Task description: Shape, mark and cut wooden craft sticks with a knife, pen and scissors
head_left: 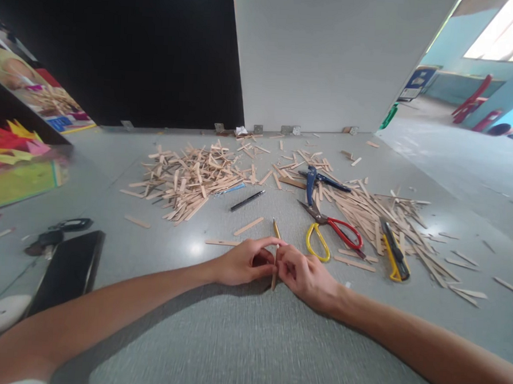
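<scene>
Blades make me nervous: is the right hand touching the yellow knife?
Apart. The head view shows gray tabletop and loose sticks between the right hand and the yellow knife.

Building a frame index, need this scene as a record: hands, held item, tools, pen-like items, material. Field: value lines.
left hand: grip on wooden stick
right hand: grip on same stick
held item: between both hands
tools: red-and-yellow scissors, blue-handled tool, yellow-and-black cutter knife
pen-like items: black one, yellow one
material: loose wooden sticks, scattered
</scene>
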The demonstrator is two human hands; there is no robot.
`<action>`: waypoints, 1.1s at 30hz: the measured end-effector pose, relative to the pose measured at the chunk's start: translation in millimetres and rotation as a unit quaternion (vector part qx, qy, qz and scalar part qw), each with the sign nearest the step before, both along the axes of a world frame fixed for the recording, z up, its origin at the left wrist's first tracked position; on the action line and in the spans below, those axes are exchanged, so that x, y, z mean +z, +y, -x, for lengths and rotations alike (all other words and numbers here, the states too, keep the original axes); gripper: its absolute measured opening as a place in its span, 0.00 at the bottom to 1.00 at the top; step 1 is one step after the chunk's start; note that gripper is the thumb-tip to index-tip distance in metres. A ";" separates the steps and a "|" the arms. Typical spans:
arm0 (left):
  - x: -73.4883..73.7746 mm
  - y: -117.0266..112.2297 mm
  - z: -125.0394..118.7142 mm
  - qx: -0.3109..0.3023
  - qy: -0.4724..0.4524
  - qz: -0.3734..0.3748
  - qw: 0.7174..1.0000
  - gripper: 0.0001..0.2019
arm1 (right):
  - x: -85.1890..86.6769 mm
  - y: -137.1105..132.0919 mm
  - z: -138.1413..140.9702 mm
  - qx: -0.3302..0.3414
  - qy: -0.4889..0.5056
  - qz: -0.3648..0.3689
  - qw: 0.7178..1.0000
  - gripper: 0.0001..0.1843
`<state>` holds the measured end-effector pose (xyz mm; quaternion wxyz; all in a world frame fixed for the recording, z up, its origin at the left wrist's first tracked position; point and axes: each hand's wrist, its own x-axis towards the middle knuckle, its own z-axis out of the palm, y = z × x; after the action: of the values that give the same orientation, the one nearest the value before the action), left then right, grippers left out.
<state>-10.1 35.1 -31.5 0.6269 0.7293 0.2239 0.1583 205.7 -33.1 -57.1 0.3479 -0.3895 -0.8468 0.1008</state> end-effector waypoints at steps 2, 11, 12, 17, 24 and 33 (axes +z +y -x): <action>0.2 -0.2 0.3 -0.001 0.005 0.011 1.000 0.27 | 1.7 0.8 1.1 -0.007 0.014 -0.027 1.000 0.07; -1.2 -2.1 -3.4 0.066 -0.031 0.061 0.995 0.28 | 12.0 1.8 5.2 -0.033 0.007 -0.087 0.996 0.09; -1.4 -1.9 -3.9 0.076 -0.032 0.063 0.995 0.27 | 13.2 1.4 5.3 -0.037 0.004 -0.084 0.996 0.10; 1.5 -0.4 -4.8 0.114 -0.032 0.048 0.992 0.25 | 16.4 -0.6 4.4 -0.054 -0.010 -0.047 0.997 0.08; 6.7 0.3 -4.9 0.165 -0.031 0.018 0.986 0.28 | 17.7 -0.8 3.0 -0.045 -0.007 -0.042 0.998 0.09; 4.9 0.4 -6.5 0.174 -0.047 0.051 0.982 0.28 | 19.3 -0.3 4.1 -0.045 -0.024 -0.064 0.997 0.10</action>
<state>-3.6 35.6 -26.6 0.6359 0.6379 0.3253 0.2878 201.6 -33.4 -37.8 0.3562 -0.4063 -0.8412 0.0216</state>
